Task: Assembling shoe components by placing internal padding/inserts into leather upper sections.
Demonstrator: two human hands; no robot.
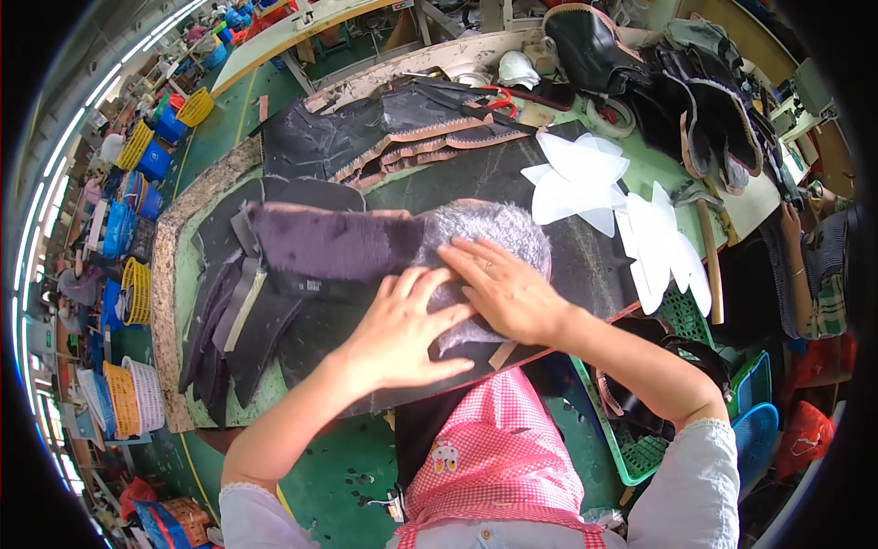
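A boot lining piece with a dark purple plush shaft (pixel 334 245) and a grey furry end (pixel 494 224) lies flat across the black work mat (pixel 581 274). Pressed on the grey fur, my right hand (pixel 512 293) has its fingers stretched and lying flat. My left hand (pixel 409 331) is spread, its fingertips touching the lower edge of the piece beside the right hand. Neither hand grips anything. Part of the grey fur is hidden under both hands. Left of the piece, a fanned stack of dark cut pieces (pixel 233 339) rests on the table.
Black leather pieces with zigzag edges (pixel 366 133) lie at the back, near red-handled scissors (pixel 501 102). White translucent templates (pixel 576 178) and a hammer (pixel 709 261) are at the right. Black boot uppers (pixel 594 55) stand far right. A green crate (pixel 640 453) sits below the table; a co-worker's arm (pixel 797 270) shows at right.
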